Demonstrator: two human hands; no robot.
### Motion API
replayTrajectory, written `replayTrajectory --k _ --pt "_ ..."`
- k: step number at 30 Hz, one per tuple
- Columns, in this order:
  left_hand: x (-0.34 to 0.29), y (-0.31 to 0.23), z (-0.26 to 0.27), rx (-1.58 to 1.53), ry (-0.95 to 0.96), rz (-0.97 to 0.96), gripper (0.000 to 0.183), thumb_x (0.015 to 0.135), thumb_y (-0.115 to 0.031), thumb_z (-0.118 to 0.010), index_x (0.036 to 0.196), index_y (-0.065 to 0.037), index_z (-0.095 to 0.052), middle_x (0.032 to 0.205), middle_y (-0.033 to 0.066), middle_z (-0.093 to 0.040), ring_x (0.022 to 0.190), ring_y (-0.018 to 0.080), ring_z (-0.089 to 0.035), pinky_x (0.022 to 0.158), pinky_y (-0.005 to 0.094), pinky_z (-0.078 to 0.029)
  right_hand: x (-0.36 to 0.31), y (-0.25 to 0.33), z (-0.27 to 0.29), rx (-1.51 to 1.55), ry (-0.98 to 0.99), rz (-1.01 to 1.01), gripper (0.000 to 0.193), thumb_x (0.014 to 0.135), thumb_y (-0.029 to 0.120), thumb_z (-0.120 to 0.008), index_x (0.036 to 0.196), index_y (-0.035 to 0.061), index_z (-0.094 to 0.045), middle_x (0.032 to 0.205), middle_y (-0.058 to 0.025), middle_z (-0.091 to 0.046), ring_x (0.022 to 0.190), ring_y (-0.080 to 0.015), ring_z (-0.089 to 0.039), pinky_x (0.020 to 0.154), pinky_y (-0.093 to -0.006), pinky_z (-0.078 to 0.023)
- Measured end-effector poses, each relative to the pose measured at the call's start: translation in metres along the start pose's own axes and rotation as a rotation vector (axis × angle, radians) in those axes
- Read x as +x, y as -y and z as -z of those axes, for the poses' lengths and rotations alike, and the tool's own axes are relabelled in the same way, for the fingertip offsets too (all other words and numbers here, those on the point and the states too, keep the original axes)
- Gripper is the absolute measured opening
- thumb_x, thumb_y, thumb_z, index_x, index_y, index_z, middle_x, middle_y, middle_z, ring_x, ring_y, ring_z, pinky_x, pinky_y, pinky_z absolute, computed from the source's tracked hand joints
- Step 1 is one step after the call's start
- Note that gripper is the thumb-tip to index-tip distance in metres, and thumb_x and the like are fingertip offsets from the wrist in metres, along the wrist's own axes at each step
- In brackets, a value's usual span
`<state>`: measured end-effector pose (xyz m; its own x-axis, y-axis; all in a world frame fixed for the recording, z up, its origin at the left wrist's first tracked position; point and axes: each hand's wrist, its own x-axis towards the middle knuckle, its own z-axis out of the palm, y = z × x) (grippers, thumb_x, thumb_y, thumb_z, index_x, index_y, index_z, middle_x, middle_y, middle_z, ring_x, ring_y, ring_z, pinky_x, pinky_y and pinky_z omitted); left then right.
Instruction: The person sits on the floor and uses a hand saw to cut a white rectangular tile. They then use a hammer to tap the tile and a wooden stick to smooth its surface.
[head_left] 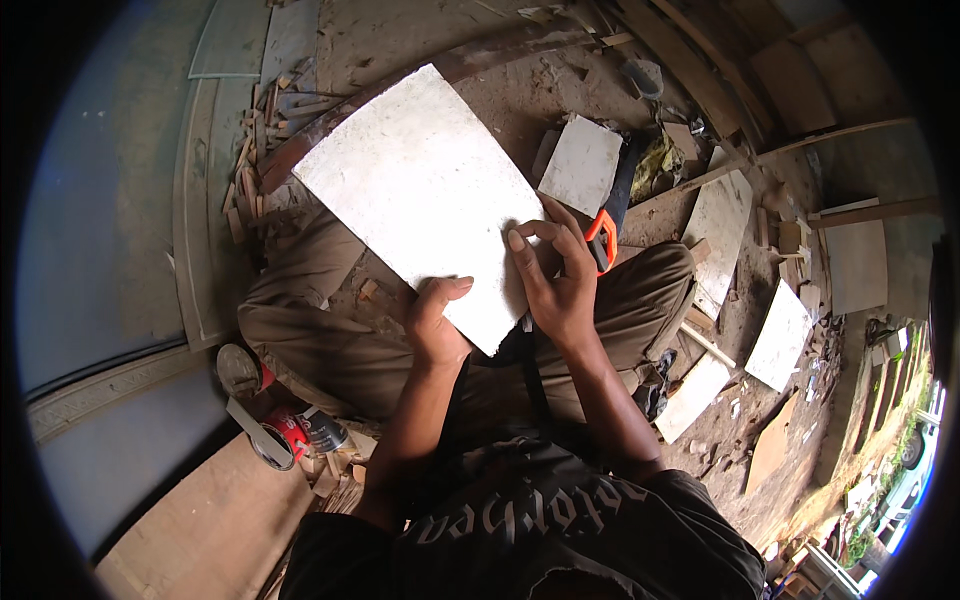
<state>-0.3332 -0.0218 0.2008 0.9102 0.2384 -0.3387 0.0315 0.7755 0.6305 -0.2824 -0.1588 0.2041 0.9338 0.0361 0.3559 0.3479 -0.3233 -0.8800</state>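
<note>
A large white rectangular board slants across the middle of the view, above my bent knees. My left hand grips its near lower edge from below, thumb on top. My right hand rests on the board's near right corner, with fingers curled over the edge and index finger bent on the surface. I cannot tell if the right hand also pinches something small. A hand saw with an orange and black handle lies just past my right hand, on my right knee.
A smaller white board piece lies beyond the saw. More white offcuts and wood scraps litter the dirt floor at right. Small tins stand near my left leg. A carved grey panel fills the left.
</note>
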Motion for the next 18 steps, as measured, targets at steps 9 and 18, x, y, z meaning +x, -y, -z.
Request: replayTrajectory --k 9,18 --pt "0.002 -0.007 -0.015 -0.022 -0.063 -0.084 0.036 0.065 -0.008 -0.054 0.097 0.006 -0.057 0.099 0.0169 -0.059 0.093 0.0283 -0.060 0.089 0.0385 -0.048 0.001 0.005 -0.002 -0.071 0.092 -0.003 0.022 0.081 0.016 -0.073 0.099 0.0066 -0.064 0.126 -0.0218 -0.051 0.120 -0.0382 -0.048 0.098 -0.0452 -0.036" --pt "0.007 -0.013 -0.013 -0.077 -0.150 -0.023 0.037 0.064 -0.003 -0.055 0.099 0.006 -0.058 0.092 0.0135 -0.060 0.086 0.0250 -0.062 0.082 0.0345 -0.050 -0.004 0.009 -0.003 -0.162 0.121 0.055 0.020 0.083 0.015 -0.072 0.099 0.0056 -0.065 0.131 -0.0234 -0.048 0.122 -0.0353 -0.048 0.099 -0.0419 -0.037"
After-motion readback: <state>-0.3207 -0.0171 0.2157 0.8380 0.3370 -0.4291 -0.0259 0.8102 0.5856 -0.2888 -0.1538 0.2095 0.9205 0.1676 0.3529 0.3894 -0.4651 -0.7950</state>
